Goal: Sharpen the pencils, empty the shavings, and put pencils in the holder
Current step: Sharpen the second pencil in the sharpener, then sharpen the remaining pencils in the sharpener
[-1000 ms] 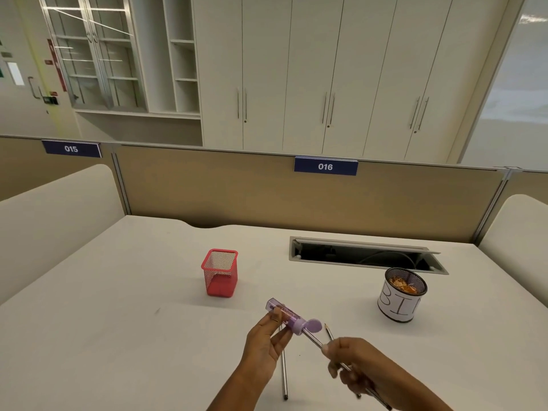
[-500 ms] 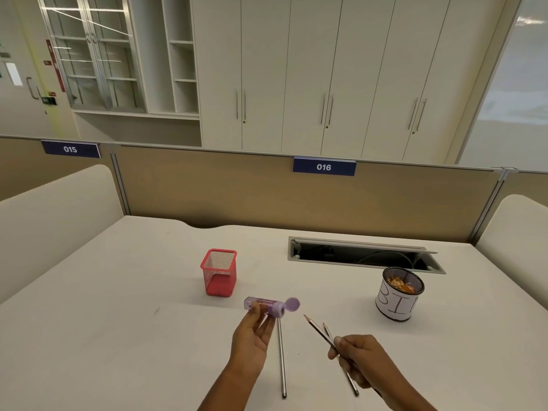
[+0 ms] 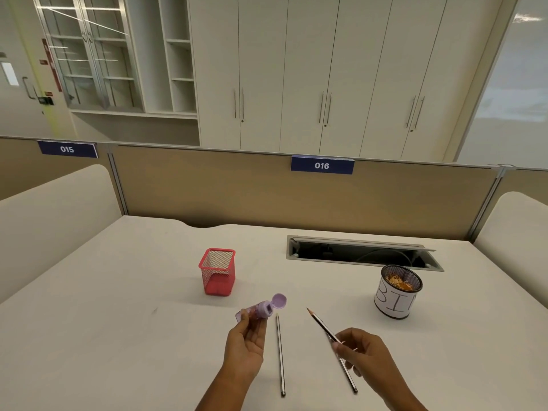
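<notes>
My left hand point(image 3: 246, 347) grips a purple tube sharpener point(image 3: 258, 310) above the desk, its round lid point(image 3: 279, 301) flipped open. My right hand point(image 3: 366, 353) pinches a dark pencil point(image 3: 321, 323) whose sharpened tip points up and left, apart from the sharpener. A second pencil point(image 3: 280, 357) lies on the white desk point(image 3: 118, 321) between my hands. A third pencil point(image 3: 350, 378) lies partly hidden under my right hand. The red mesh holder point(image 3: 218, 272) stands empty behind the sharpener.
A round can labelled BIN point(image 3: 396, 301) with orange shavings inside stands at the right. Behind it is an open cable slot point(image 3: 361, 253) in the desk. Beige partitions close off the back and both sides.
The pencil has come out of the sharpener. My hands have moved apart: the left went left with the sharpener, and the right drew the pencil to the right.
</notes>
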`<state>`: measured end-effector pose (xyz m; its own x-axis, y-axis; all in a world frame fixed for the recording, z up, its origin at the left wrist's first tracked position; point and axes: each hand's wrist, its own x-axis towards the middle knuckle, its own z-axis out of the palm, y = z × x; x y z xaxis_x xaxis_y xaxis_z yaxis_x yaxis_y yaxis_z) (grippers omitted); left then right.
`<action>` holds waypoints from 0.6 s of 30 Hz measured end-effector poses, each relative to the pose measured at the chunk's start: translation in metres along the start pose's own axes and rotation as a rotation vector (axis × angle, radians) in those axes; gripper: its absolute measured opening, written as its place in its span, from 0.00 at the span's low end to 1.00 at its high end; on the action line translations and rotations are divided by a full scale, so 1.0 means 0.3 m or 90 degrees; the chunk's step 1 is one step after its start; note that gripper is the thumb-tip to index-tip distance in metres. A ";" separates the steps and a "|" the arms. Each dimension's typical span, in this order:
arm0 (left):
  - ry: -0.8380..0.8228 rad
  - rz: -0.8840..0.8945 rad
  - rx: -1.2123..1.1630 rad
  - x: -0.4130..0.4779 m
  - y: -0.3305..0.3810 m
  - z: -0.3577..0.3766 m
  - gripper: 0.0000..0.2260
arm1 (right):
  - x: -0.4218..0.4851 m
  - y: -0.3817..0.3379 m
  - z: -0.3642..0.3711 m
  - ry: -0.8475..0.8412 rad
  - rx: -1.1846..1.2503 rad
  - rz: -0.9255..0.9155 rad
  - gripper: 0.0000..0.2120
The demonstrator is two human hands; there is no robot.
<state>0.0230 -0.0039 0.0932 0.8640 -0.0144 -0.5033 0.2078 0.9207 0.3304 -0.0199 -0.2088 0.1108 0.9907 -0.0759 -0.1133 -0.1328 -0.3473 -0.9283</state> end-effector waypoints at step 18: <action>0.037 -0.005 -0.010 0.029 -0.018 -0.053 0.09 | 0.182 0.197 0.119 0.098 -0.472 0.071 0.06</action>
<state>0.0221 -0.0027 0.0745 0.8340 0.0008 -0.5517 0.2072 0.9264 0.3144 0.0273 -0.2000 0.0371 0.9621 -0.2571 -0.0910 -0.2709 -0.8627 -0.4271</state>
